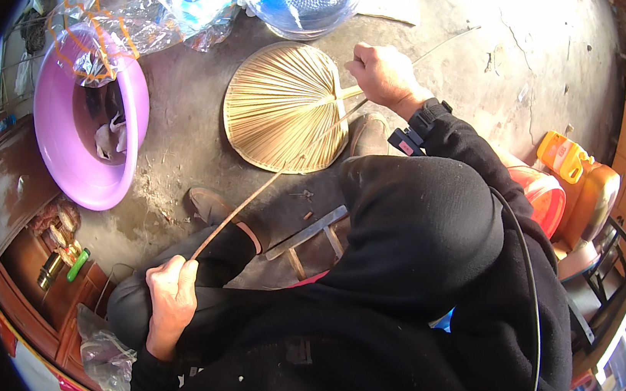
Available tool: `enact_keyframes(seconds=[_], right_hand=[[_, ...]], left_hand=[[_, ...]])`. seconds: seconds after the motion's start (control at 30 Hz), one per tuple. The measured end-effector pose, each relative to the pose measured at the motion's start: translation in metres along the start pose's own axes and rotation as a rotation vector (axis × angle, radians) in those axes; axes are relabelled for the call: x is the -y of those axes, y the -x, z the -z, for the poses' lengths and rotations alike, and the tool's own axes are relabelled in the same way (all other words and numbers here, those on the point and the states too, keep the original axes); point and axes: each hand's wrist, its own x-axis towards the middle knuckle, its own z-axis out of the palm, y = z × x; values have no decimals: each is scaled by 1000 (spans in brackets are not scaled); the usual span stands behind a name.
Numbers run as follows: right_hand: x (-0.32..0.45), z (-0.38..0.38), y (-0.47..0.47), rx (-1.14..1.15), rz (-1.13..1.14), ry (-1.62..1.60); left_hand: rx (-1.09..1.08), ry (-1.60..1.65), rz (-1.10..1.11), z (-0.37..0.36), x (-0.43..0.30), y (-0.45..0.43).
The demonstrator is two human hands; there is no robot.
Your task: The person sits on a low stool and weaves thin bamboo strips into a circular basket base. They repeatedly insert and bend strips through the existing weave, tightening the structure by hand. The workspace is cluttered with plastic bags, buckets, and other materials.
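My left hand [170, 301] is closed on the near end of a thin, brown, cane-like strip [239, 207], over my bent knee. From there the strip runs up and right, across the front of a round palm-leaf fan [283, 105]. It passes at my right hand [384, 76], a fist with its back to the camera, and its thin far end shows beyond. The fan's pale handle runs in behind this fist; whether the fingers also grip it is hidden. The fan's ribs spread from the handle, and its stitched rim faces left and down. A black wrist device sits at my right wrist.
A purple plastic basin [136, 146] stands left on the concrete floor, with a clear plastic bag [154, 15] over its rim. Behind the fan is a large clear water bottle [300, 6]. A small stool [309, 232] is between my legs. An orange-yellow jug [560, 156] and red container [539, 195] are right.
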Motion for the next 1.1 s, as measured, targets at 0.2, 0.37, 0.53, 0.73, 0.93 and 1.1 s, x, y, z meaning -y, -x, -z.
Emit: enact_keyframes(seconds=[0.2, 0.37, 0.53, 0.73, 0.93, 1.1], right_hand=[[-1, -14, 5, -1, -40, -21], [-7, -33, 6, -3, -37, -10], [-17, -46, 35, 24, -105, -16], [-25, -25, 44, 3, -111, -16], [-15, 43, 16, 128, 25, 38], [-18, 76, 14, -59, 158, -334]], left_hand=[[11, -24, -4, 0, 4, -4], [-8, -77, -30, -2, 3, -7], [-20, -311, -272, -9, 0, -12], [32, -418, -301, -11, -8, -17], [42, -79, -242, 2, -10, -22], [71, 228, -88, 6, -8, -18]])
